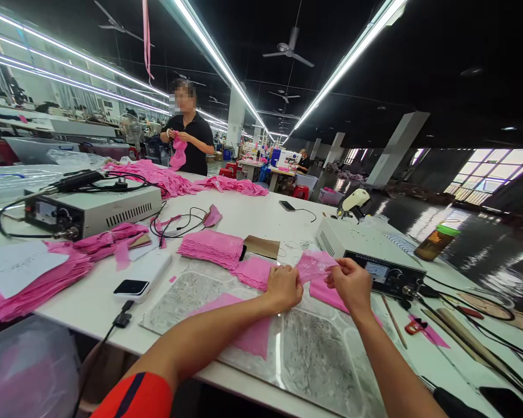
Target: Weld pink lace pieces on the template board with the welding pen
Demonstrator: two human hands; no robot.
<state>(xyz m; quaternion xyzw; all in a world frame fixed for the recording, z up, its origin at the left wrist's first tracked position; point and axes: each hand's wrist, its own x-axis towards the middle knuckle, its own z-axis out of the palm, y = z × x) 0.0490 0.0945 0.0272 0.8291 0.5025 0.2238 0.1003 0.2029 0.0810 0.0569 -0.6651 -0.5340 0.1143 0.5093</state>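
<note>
Between my two hands stretches a thin pink lace fabric piece [311, 266]. My left hand [285, 288] has its fingers curled closed over the left end of it, beside a pink stack [253, 271]. My right hand [352, 284] pinches the right end between thumb and fingers. A taller stack of pink fabric pieces [211, 247] lies farther left, near a brown card [262, 247]. Under my right hand is another pink fabric stack [328, 293]. Beneath my left forearm a pink sheet [255, 339] rests on a grey marbled board [320, 342].
Control boxes stand left [100, 209] and right [383, 255], with cables. A power bank [133, 287], a phone [286, 205], red clips [415, 326] and a green-lidded bottle [438, 241] lie around. Across the table a person [187, 130] holds pink fabric behind a pink heap [157, 177].
</note>
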